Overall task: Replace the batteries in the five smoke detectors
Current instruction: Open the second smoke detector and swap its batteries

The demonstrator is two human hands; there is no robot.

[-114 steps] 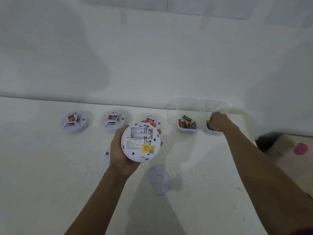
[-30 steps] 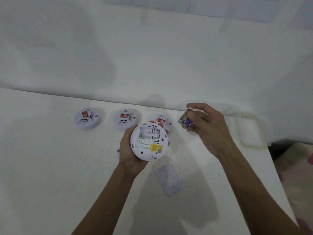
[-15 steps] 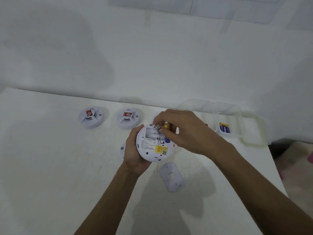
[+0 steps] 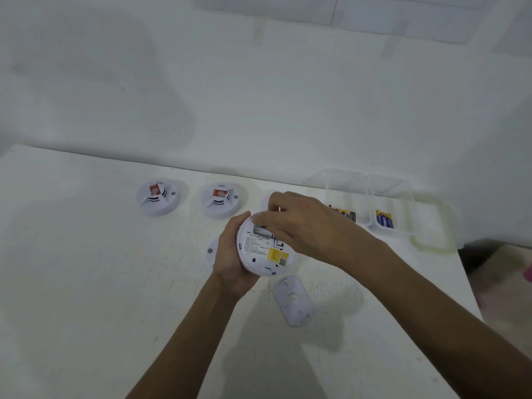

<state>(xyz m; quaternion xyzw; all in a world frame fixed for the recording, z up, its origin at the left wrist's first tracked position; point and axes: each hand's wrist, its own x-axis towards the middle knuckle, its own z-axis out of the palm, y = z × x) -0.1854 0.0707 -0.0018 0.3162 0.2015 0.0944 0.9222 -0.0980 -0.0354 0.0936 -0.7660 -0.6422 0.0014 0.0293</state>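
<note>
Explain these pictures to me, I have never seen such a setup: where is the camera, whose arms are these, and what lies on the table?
There is no machine: a person works with bare hands, and the single camera sits on their head, looking forward and down. The left hand holds a round white smoke detector, back side up. The right hand reaches over its battery bay; its fingers hide whether they hold a battery. On the white table sit a far detector and a second detector beside it. A loose cover plate lies near the held one, and a clear box at the back right holds batteries.
</note>
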